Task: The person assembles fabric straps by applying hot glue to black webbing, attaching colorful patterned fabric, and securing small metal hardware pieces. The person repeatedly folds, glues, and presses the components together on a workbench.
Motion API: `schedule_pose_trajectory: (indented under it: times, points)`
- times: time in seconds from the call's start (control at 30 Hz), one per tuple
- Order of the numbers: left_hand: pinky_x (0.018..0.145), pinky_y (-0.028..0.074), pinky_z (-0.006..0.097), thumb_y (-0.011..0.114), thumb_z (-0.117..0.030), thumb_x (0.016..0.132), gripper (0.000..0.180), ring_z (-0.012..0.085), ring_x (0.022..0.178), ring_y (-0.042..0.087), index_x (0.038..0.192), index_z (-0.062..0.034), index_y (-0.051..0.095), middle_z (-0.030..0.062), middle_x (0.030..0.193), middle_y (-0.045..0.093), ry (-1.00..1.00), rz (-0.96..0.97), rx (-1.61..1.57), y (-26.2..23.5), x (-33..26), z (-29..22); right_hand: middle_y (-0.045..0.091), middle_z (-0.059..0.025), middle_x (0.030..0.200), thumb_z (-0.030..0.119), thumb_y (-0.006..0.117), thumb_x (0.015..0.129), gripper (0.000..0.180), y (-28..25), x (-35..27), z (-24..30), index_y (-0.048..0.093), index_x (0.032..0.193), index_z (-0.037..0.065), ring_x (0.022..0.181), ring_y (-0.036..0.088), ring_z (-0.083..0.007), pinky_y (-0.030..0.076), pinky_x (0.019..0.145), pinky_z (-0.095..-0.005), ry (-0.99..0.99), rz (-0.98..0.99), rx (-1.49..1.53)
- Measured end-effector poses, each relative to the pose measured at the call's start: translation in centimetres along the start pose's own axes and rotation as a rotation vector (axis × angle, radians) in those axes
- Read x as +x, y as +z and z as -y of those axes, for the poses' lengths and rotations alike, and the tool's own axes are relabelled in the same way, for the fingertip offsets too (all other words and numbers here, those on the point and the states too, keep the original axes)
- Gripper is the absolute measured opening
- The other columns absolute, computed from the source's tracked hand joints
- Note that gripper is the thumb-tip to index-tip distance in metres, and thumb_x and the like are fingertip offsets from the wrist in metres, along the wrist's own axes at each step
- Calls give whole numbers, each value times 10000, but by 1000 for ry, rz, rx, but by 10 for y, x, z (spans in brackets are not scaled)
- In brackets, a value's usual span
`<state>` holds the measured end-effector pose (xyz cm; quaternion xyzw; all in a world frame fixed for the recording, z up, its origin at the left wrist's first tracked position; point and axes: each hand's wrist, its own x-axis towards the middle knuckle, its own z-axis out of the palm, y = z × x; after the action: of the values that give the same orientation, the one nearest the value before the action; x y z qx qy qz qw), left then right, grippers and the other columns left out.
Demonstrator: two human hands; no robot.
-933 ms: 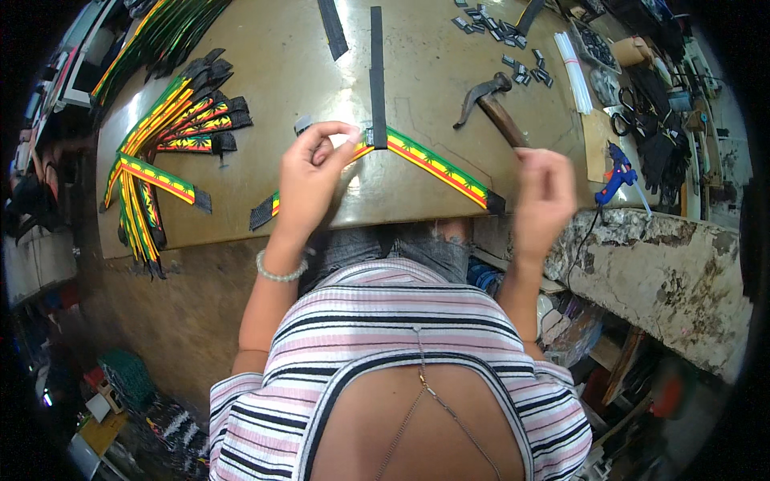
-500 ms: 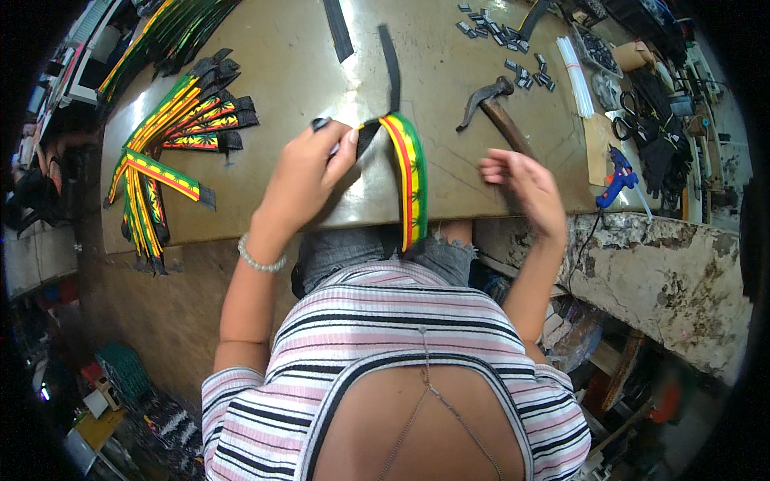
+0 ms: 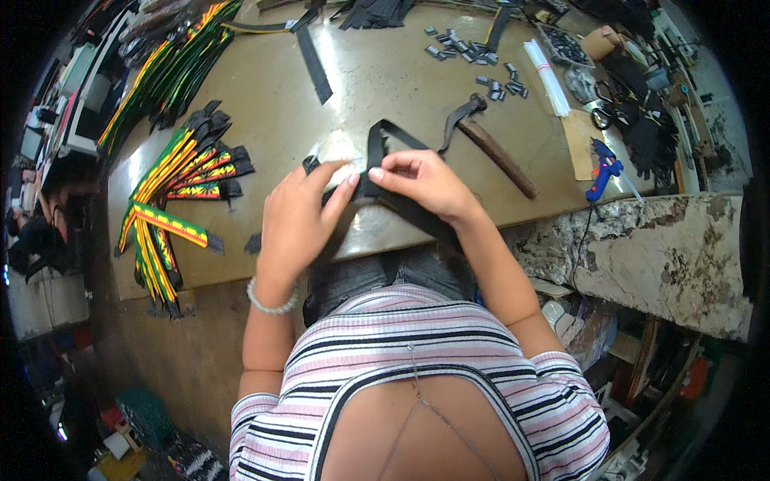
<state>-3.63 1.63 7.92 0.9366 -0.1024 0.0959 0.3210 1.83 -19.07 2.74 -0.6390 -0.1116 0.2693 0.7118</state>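
Both my hands are over the near middle of the table with a webbing strap (image 3: 377,135) between them, its plain black side showing. My left hand (image 3: 301,212) pinches one end between thumb and forefinger. A small dark object (image 3: 310,164) with a pale tip is also tucked in its fingers, its kind unclear. My right hand (image 3: 425,186) has thumb and fingers closed on the strap close to the left fingertips. The strap bends in a loop beyond the fingers, and part of it passes under the right hand.
Patterned green, yellow and red straps (image 3: 172,176) lie fanned at left, with a longer bundle (image 3: 180,64) behind. Right of my hands rests a hammer (image 3: 499,156). Small dark buckle-like pieces (image 3: 461,48) are scattered farther back. A blue glue gun (image 3: 603,170) lies near the right edge.
My right hand has moved left from beside the hammer and taken hold of the strap. The strap has turned from its patterned side to its black side.
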Motion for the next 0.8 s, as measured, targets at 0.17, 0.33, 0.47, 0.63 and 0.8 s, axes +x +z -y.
schedule_pose_trajectory:
  times: [0.17, 0.33, 0.47, 0.63, 0.8]
  points:
    - [633, 458, 427, 707, -255, 875, 200, 356, 688, 603, 910, -59, 686, 183, 766, 630, -94, 251, -235, 7, 10, 0, 567, -90, 1305, 149, 718, 904, 483, 1, 6, 13, 534, 1328, 10, 1214, 535, -159, 439, 1036, -322, -41, 41, 258]
    - [623, 473, 450, 698, -237, 875, 167, 355, 676, 626, 909, -74, 702, 174, 766, 644, -88, 17, -99, 41, 6, 6, 407, -157, 1471, 14, 665, 816, 308, 6, -14, 26, 701, 1116, 72, 1348, 375, -329, 270, 1145, -450, -624, -60, -593]
    - [644, 501, 443, 687, -195, 870, 154, 361, 726, 655, 967, -75, 693, 179, 803, 661, -209, 15, -45, 59, 2, 17, 452, -173, 1391, -47, 590, 827, 405, 21, -10, 6, 656, 1214, 53, 1222, 485, -384, 419, 1014, -419, -498, -258, -713]
    - [595, 469, 393, 705, -125, 845, 194, 292, 637, 604, 1026, -66, 669, 146, 744, 625, -174, -103, -123, 70, -2, 21, 573, -139, 1115, 6, 615, 857, 275, 27, 10, -29, 639, 1131, -8, 1000, 593, -339, 503, 873, -416, -485, -396, -830]
    - [560, 452, 360, 697, -57, 834, 226, 248, 573, 563, 1054, -108, 685, 114, 671, 574, -124, -134, -103, 73, -2, 20, 619, -116, 1047, 14, 659, 774, 254, 26, -7, -41, 659, 1028, 8, 969, 615, -309, 530, 823, -377, -678, -382, -1039]
